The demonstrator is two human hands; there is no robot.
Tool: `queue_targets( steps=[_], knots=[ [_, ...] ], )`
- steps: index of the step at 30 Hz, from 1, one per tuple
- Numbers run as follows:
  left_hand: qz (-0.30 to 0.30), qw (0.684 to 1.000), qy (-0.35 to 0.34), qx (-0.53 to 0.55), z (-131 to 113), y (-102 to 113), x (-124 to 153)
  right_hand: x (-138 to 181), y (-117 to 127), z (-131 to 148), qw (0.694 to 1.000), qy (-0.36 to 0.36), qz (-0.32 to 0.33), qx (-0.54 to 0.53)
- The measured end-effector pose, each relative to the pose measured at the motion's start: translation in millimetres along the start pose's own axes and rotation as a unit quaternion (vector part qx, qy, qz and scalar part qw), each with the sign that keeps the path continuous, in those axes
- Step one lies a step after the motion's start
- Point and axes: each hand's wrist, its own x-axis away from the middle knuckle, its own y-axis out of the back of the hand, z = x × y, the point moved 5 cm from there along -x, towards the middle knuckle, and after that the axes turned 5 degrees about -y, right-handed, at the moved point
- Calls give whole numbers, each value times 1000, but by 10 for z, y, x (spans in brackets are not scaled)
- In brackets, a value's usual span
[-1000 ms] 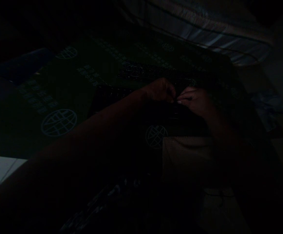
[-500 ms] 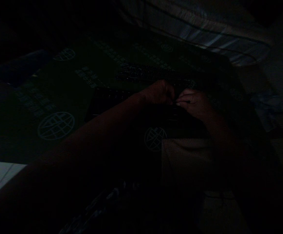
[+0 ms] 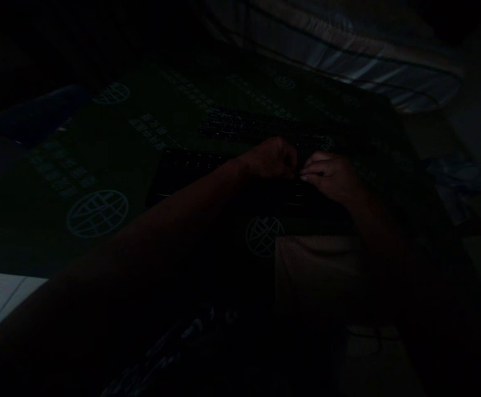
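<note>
Left hand, right hand, dark keyboard beneath

You're deep in gloom here, the pale floor at lower left glowing brightest, a faint sheen on the mattress at upper right! Your left hand and right hand show as dim reddish shapes, shadow swallowing detail between them, and the light's source can't be made out.
</note>
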Motion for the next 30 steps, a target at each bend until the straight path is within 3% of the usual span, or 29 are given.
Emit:
queue_targets(
  steps=[16,30],
  knots=[
    [-7,997,-7,-71,-59,-26,10,21,-14,12,999,31,4,31],
    [-22,999,-21,-41,-13,-5,14,8,-30,-2,999,39,10,31]
  ],
)
